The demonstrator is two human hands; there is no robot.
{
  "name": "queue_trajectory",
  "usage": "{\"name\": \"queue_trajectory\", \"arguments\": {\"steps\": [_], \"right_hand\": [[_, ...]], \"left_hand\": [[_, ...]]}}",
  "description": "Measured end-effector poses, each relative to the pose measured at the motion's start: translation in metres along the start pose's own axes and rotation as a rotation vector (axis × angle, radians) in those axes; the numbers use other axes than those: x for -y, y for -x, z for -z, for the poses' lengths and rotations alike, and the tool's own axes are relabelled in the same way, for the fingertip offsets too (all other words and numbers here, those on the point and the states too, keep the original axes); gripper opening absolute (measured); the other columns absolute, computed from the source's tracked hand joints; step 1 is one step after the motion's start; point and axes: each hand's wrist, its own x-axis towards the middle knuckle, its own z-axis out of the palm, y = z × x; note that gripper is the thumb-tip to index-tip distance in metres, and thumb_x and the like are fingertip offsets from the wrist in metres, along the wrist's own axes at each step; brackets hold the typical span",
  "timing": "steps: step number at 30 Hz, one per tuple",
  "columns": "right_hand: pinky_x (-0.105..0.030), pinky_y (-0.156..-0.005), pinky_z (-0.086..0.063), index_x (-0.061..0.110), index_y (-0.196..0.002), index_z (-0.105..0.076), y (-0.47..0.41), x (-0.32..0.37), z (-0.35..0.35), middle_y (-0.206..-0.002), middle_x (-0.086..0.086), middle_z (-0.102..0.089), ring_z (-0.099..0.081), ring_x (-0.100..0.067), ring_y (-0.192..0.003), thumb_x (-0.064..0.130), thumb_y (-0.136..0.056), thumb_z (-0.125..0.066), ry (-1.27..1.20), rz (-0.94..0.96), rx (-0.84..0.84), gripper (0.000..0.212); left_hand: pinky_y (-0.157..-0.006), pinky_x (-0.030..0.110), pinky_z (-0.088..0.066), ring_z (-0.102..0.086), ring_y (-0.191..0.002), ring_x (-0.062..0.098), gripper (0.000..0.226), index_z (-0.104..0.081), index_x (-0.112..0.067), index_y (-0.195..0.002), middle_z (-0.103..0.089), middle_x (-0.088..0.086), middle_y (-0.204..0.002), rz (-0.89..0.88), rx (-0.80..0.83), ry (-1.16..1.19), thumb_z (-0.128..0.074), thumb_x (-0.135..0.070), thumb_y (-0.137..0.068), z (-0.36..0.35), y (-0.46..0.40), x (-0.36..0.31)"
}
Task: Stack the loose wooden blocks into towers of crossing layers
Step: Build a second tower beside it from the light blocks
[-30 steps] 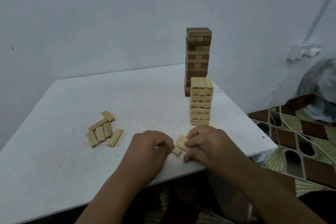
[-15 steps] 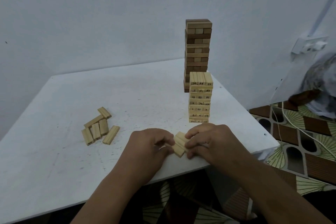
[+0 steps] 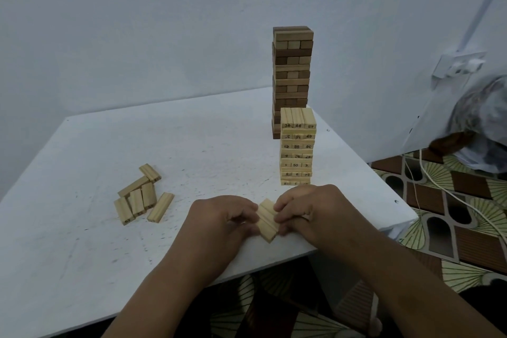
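Observation:
A row of pale wooden blocks [image 3: 267,221] lies side by side near the front edge of the white table [image 3: 192,145]. My left hand [image 3: 222,217] pinches the row from the left and my right hand [image 3: 310,210] pinches it from the right, fingers curled. Just behind my right hand stands a pale numbered tower [image 3: 297,145] of crossing layers. A taller tower of darker wood [image 3: 292,74] stands behind that one. Several loose pale blocks [image 3: 141,195] lie in a heap to the left.
The table's right edge runs close beside both towers. A white wall rises behind the table. Beyond the right edge are a patterned floor, white cables [image 3: 428,181], a wall socket [image 3: 458,66] and a dark bundle [image 3: 482,129].
Both hands have kept squeezing the blocks at the table's front; the blocks have turned from lying across to pointing more away from me and sit tighter together. The towers and the heap are unmoved.

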Motion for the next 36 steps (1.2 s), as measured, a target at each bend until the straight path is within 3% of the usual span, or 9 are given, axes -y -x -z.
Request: {"name": "queue_trajectory", "arguments": {"steps": [4,8,11,14,18,22,25,31,36], "right_hand": [[-0.012,-0.083,-0.046,0.022,-0.084,-0.081,0.003,0.006,0.007,-0.097,0.012,-0.071,-0.061,-0.002,-0.092,0.044,-0.065,-0.085,0.022,-0.065,0.044,0.029],[-0.024,-0.074,-0.051,0.021,-0.078,-0.079,0.006,0.019,-0.001,-0.091,0.014,-0.069,-0.059,-0.003,-0.086,0.072,-0.060,-0.065,0.108,-0.071,-0.047,0.055],[-0.034,-0.070,-0.051,0.019,-0.070,-0.072,0.003,0.020,-0.008,-0.084,0.009,-0.065,-0.059,-0.008,-0.081,0.065,-0.064,-0.061,0.130,-0.071,-0.084,0.047],[-0.034,-0.071,-0.051,0.020,-0.070,-0.069,0.001,0.018,-0.006,-0.086,0.010,-0.065,-0.060,-0.008,-0.082,0.053,-0.064,-0.068,0.076,-0.058,-0.070,0.034],[-0.033,-0.074,-0.051,0.026,-0.080,-0.066,0.000,0.013,0.001,-0.095,0.014,-0.062,-0.060,-0.010,-0.090,0.032,-0.064,-0.082,-0.059,-0.023,-0.017,0.023],[-0.032,-0.077,-0.051,0.028,-0.080,-0.065,-0.001,0.009,0.004,-0.098,0.013,-0.060,-0.059,-0.014,-0.095,0.025,-0.063,-0.085,-0.111,-0.003,0.007,0.026],[-0.031,-0.078,-0.051,0.027,-0.082,-0.067,0.000,0.008,0.007,-0.099,0.013,-0.061,-0.059,-0.013,-0.096,0.027,-0.064,-0.086,-0.107,-0.011,0.003,0.027],[-0.018,-0.082,-0.043,0.038,-0.100,-0.062,0.004,0.002,0.021,-0.103,0.025,-0.058,-0.050,0.001,-0.105,0.055,-0.061,-0.082,0.065,-0.118,0.073,0.046],[-0.017,-0.077,-0.044,0.037,-0.096,-0.062,0.005,0.005,0.023,-0.099,0.020,-0.061,-0.054,-0.006,-0.101,0.048,-0.060,-0.083,0.011,-0.118,0.000,0.043]], "left_hand": [[-0.084,0.015,-0.050,-0.066,-0.092,-0.004,0.012,-0.079,-0.025,-0.078,-0.074,-0.017,-0.094,-0.049,-0.018,-0.001,-0.085,-0.017,-0.071,-0.002,0.000,0.005],[-0.082,0.014,-0.048,-0.063,-0.094,-0.004,0.006,-0.078,-0.028,-0.074,-0.073,-0.020,-0.092,-0.036,-0.027,0.021,-0.076,-0.029,-0.068,-0.003,-0.002,0.006],[-0.081,0.023,-0.051,-0.062,-0.094,0.001,0.004,-0.078,-0.029,-0.076,-0.071,-0.023,-0.093,-0.025,0.004,-0.010,-0.079,-0.029,-0.071,-0.001,-0.004,0.007],[-0.083,0.035,-0.051,-0.057,-0.101,0.006,0.007,-0.074,-0.032,-0.076,-0.068,-0.024,-0.099,-0.053,0.034,-0.054,-0.079,-0.028,-0.074,0.001,-0.003,0.007],[-0.100,0.038,-0.032,-0.044,-0.125,0.003,0.010,-0.066,-0.039,-0.078,-0.059,-0.028,-0.121,-0.071,0.088,-0.147,-0.063,-0.044,-0.071,0.005,-0.001,0.008],[-0.104,0.038,-0.020,-0.039,-0.129,-0.005,0.015,-0.059,-0.040,-0.081,-0.058,-0.034,-0.119,-0.044,0.131,-0.164,-0.066,-0.038,-0.068,0.005,-0.002,0.006],[-0.102,0.041,-0.024,-0.046,-0.122,-0.003,0.021,-0.053,-0.040,-0.084,-0.058,-0.033,-0.114,-0.042,0.145,-0.162,-0.066,-0.041,-0.067,0.006,-0.003,0.003],[-0.099,0.030,-0.026,-0.049,-0.112,-0.003,0.043,-0.037,-0.040,-0.088,-0.060,-0.030,-0.113,-0.009,0.135,-0.042,-0.075,-0.031,-0.069,0.011,-0.003,-0.003],[-0.095,0.039,-0.039,-0.058,-0.110,0.007,0.050,-0.034,-0.039,-0.086,-0.064,-0.026,-0.113,0.015,0.071,0.058,-0.078,-0.025,-0.068,0.013,-0.004,-0.009]]}}
